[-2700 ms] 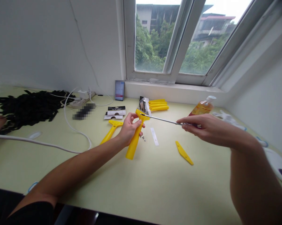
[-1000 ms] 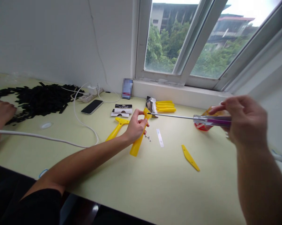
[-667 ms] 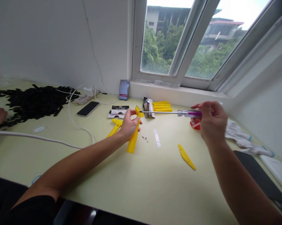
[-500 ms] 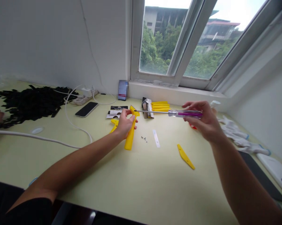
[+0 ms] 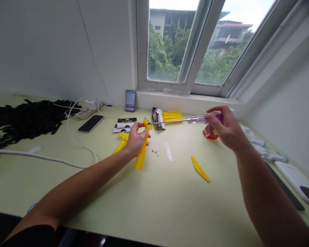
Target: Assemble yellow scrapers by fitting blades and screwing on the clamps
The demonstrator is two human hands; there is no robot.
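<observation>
While the left hand (image 5: 136,139) curled tightly around a ribbed yellow plastic scraper (image 5: 142,152) over the pale green desk (image 5: 169,192), the right hand (image 5: 227,128) pinched a clear purple-striped screwdriver (image 5: 204,119), its slim steel shaft ending at the scraper's flat head.

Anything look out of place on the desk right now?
Yes: a few small metal fasteners lie loose on the desk, right of the yellow plastic scraper in the left hand, unconfined and easily knocked astray.
</observation>
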